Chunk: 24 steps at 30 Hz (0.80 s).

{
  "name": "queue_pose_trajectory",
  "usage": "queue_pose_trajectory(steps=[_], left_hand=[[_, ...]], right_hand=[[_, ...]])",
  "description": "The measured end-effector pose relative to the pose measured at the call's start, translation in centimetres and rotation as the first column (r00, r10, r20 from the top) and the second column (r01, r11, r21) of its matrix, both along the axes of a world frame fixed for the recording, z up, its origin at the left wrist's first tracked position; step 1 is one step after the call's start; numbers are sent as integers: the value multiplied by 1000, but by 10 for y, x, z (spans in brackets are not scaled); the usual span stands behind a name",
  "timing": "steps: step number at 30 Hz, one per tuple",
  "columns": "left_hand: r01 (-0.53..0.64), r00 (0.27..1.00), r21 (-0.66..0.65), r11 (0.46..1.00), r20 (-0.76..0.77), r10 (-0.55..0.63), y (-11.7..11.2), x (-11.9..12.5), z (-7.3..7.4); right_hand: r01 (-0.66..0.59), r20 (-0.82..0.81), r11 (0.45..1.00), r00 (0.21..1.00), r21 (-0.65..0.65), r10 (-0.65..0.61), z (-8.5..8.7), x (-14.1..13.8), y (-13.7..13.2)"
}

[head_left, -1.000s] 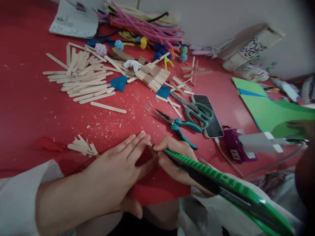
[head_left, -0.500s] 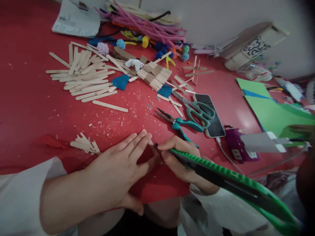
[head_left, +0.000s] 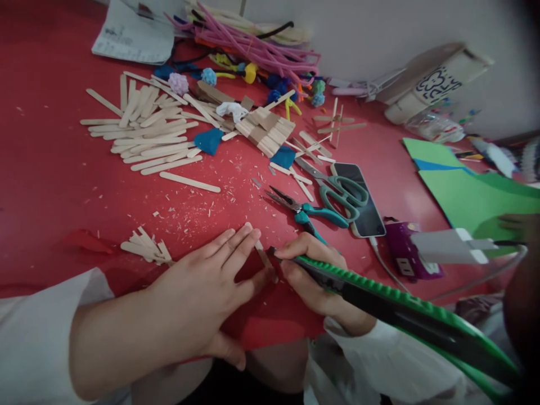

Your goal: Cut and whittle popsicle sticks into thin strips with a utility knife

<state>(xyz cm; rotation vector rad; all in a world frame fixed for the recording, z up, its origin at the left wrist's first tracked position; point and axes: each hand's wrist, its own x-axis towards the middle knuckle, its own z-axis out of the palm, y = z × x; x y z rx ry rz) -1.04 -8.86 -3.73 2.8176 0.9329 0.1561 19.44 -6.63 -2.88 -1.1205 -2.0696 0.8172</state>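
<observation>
My left hand (head_left: 211, 281) lies flat with fingers stretched out on the red tabletop. Its fingertips press beside and on a short wooden craft stick (head_left: 262, 256), part of which is hidden under them. A green and black utility knife (head_left: 379, 306) is gripped in my right hand (head_left: 312, 275), closed around its front end. The knife's tip is right at the stick's edge. Left of my wrist lies a small pile of cut stick pieces (head_left: 145, 246). Wood shavings (head_left: 202, 208) are scattered beyond my fingers.
Pliers (head_left: 304, 211), scissors (head_left: 337, 194) and a phone (head_left: 367, 208) lie ahead of my right hand. Craft sticks (head_left: 147, 129) are heaped at left, pipe cleaners (head_left: 257, 45) behind. Green sheets (head_left: 476, 191) lie at right, near another person's hand (head_left: 518, 225) and a purple box (head_left: 405, 247).
My right hand and the knife have shifted very slightly right, the tip moving back a little from the stick. My left hand stays in place.
</observation>
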Motion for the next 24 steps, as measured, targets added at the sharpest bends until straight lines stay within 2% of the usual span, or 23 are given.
queue_pose_trajectory(steps=[7,14,24], left_hand=[[-22,1000,-20,1000,16,23,-1,0,1],[-31,998,18,999,54,30,1,1,0],[-17,998,20,1000,66,16,1,1,0]], right_hand=[[-19,2,999,1000,-30,19,-1,0,-1],[-27,20,999,999,-28,28,-5,1,0],[-127,70,992,989,-23,128,-8,4,4]])
